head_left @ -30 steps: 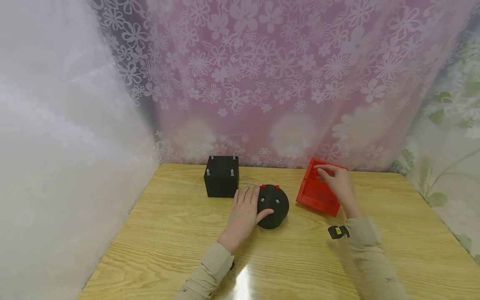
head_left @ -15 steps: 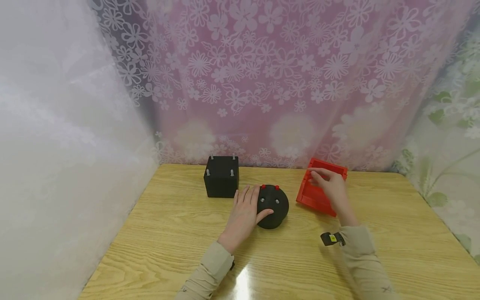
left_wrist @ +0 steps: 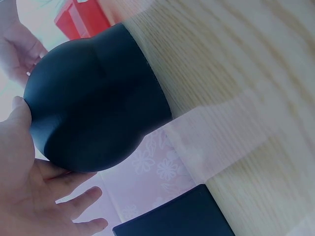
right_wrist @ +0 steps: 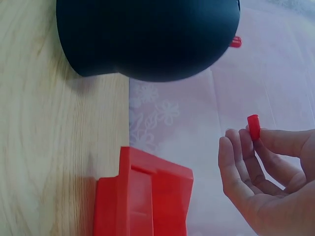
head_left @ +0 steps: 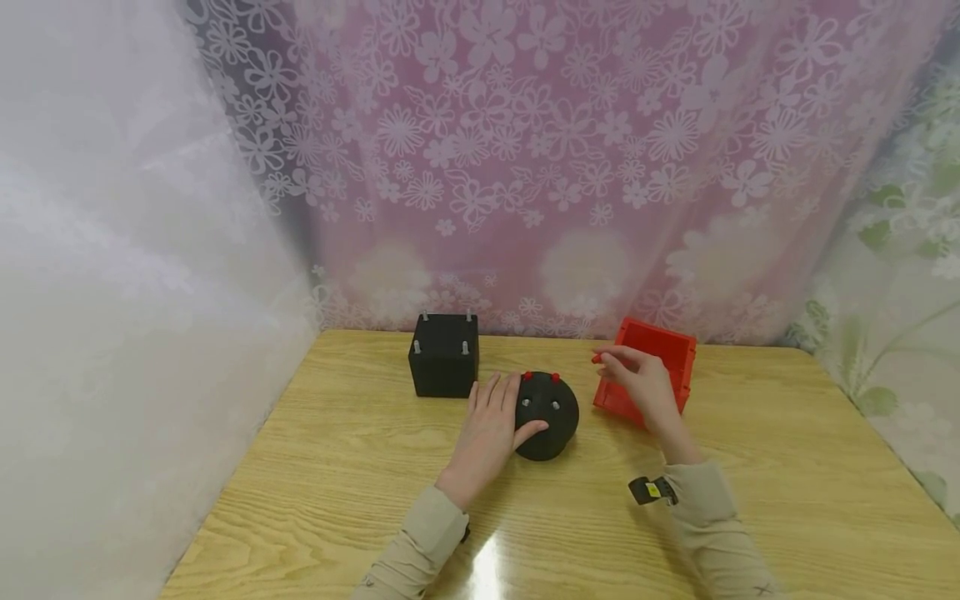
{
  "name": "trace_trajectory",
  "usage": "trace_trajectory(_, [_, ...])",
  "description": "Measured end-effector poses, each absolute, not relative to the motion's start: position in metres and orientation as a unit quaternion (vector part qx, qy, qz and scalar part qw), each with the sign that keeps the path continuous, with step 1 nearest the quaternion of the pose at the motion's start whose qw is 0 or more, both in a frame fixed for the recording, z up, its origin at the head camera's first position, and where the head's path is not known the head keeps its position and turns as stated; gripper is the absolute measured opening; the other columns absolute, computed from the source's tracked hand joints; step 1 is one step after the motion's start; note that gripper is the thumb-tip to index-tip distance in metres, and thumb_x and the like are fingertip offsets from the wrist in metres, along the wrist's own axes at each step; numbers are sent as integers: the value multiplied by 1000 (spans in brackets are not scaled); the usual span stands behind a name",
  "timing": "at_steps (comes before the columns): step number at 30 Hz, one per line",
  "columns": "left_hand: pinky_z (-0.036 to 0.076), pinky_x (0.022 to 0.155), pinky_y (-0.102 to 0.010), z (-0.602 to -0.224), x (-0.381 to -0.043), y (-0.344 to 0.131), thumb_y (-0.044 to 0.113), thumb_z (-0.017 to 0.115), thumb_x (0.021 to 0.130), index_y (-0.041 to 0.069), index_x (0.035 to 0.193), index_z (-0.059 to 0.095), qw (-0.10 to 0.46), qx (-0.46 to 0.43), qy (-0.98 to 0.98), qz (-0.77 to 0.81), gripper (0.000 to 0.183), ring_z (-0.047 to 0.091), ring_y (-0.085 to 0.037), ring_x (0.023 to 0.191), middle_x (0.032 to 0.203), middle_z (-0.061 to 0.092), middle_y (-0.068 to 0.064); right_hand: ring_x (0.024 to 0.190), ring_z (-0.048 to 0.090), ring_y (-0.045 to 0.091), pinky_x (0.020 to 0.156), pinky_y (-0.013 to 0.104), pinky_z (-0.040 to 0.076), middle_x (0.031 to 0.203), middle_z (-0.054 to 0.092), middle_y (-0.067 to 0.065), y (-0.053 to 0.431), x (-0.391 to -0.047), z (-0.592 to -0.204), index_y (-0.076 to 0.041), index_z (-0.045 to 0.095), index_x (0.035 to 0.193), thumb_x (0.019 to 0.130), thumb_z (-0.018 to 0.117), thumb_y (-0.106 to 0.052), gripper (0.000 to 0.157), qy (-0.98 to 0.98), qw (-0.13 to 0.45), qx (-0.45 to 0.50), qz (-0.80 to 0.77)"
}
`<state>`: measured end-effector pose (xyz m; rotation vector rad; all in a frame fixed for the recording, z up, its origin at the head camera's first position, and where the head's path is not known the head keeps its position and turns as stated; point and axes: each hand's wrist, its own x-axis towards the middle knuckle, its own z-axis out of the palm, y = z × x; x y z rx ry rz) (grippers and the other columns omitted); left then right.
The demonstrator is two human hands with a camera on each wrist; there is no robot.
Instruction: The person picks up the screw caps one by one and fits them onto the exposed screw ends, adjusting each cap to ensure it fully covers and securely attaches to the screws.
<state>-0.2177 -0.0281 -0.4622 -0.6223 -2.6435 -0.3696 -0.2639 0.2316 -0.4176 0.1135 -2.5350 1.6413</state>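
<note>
A black round-topped block stands on the table, with two red pieces and two shiny pale studs on its top. My left hand rests against its left side, fingers straight and thumb lying over the top; the left wrist view shows the hand touching the smooth black body. Between thumb and fingertips, my right hand pinches a small red cap-like piece. That hand is in the air above the left part of an open red bin.
A black cube-shaped block with several pale studs on top stands behind and left of the round one. The wooden table ends at a pink flowered curtain. A pale curtain hangs on the left.
My right hand has come out from inside the red bin and moved left toward the round block, the small red piece now visible at its fingertips. My left hand has stayed in place.
</note>
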Motion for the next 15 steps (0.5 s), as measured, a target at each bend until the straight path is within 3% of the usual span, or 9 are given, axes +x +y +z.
trace_trajectory(2, [31,119,-56,-463,-218,-28,63,52,96,4,155,39,196,-220,-946,-137,84,39,-31,145,151,49,-13,101,73,21,84,13,54,123,69,24,229,-263,-419,-1,64,134,103,60,-35,46,-837,60,45,542])
trace_trajectory(7, [29,120,-56,-463,-219,-27,63,51,96,5,156,37,184,-215,-949,-140,84,38,-31,146,153,47,-13,102,74,26,87,23,57,121,70,22,221,-261,-417,-3,67,132,103,62,-37,45,-840,64,61,535])
trace_trajectory(10, [29,120,-56,-462,-219,-27,63,51,96,5,156,37,182,-214,-950,-138,84,38,-31,146,153,47,-13,102,74,30,87,23,57,118,72,21,215,-259,-415,-4,68,131,102,62,-35,42,-846,69,71,524])
trace_trajectory(15, [28,120,-55,-461,-218,-27,63,51,97,6,157,36,178,-214,-950,-138,84,37,-30,147,153,47,-13,98,74,33,94,40,57,113,73,21,207,-254,-411,-5,70,128,102,63,-32,38,-849,76,90,516])
